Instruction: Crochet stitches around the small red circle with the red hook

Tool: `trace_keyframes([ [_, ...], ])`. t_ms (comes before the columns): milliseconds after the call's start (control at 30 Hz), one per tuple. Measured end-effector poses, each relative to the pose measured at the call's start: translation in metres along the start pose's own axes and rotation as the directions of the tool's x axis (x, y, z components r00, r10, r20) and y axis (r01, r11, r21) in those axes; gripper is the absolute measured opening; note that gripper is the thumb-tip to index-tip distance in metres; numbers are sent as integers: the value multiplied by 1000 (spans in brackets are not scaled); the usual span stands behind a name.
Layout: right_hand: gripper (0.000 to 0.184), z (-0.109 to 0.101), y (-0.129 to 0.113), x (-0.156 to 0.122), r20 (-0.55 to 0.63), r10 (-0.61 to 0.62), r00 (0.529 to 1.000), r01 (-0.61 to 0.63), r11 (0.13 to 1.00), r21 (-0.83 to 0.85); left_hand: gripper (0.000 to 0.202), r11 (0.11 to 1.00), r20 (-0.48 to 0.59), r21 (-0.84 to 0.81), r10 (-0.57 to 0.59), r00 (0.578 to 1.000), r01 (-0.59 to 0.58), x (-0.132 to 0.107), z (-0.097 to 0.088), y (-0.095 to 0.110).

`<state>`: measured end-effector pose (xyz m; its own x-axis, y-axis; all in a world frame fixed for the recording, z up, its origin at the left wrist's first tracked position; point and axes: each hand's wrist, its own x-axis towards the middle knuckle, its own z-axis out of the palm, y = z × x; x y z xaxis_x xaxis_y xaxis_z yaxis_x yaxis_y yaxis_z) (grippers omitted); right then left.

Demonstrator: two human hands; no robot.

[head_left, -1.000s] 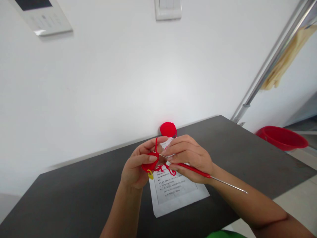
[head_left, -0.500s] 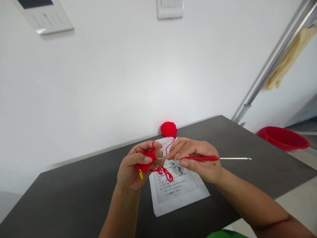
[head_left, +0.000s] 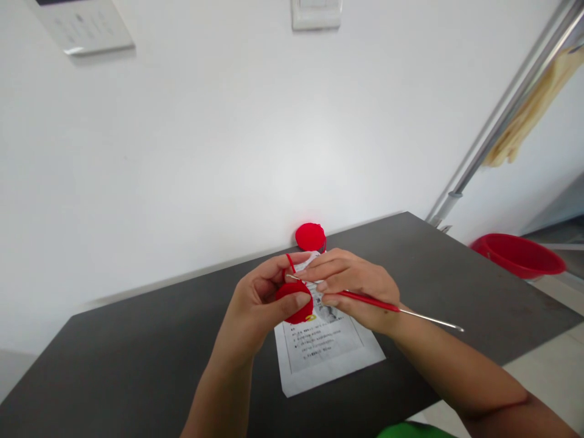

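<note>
Between the thumb and fingers of my left hand is a small round red crochet piece. A yellow stitch marker hangs at its lower edge. Red yarn loops over my left index finger. My right hand grips a crochet hook by its red handle. Its metal tip lies by the yarn at the top edge of the piece, and the other metal end sticks out to the right past my wrist. Behind the hands, a red yarn ball rests against the wall, with a strand coming off it.
Under my hands a printed sheet lies on the dark table. A white wall borders the table's far side. A red basin stands beyond the right edge, near a metal pole and a hanging yellowish cloth.
My left hand has turned the crochet piece, so its round face and the marker now show further right. The hook has tilted, its tip up and its rear end lower.
</note>
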<state>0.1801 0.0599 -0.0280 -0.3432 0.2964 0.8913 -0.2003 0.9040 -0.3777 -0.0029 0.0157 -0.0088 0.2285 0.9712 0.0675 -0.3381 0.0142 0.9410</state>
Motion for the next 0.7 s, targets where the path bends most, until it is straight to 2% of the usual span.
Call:
trace_keyframes([
  [100, 5, 2, 0, -2, -97, 113, 989, -98, 984, 148, 53, 999, -21, 49, -14, 1000, 15, -4, 0, 2],
  [233, 5, 6, 3, -8, -141, 262, 955, -197, 910, 364, 50, 994, 2, 108, -5, 1000, 5, -9, -7, 8],
  [300, 4, 6, 5, -10, -134, 317, 939, -231, 869, 437, 53, 990, 121, 139, -8, 993, -9, -10, -13, 11],
  [367, 4, 6, 7, -12, -116, 352, 929, -255, 834, 490, 49, 990, 178, 140, -15, 984, -11, -9, -18, 12],
  [433, 5, 6, 8, -12, -96, 367, 925, -267, 809, 524, 39, 992, 142, 126, 3, 990, -21, -8, -19, 10],
  [567, 6, 6, 8, -10, -79, 375, 924, -274, 790, 548, 22, 985, -35, 166, 64, 997, -58, -4, -15, 6],
  [700, 5, 7, 8, -8, -103, 350, 931, -257, 830, 495, 19, 982, -97, 177, 84, 992, -66, -3, -9, 5],
])
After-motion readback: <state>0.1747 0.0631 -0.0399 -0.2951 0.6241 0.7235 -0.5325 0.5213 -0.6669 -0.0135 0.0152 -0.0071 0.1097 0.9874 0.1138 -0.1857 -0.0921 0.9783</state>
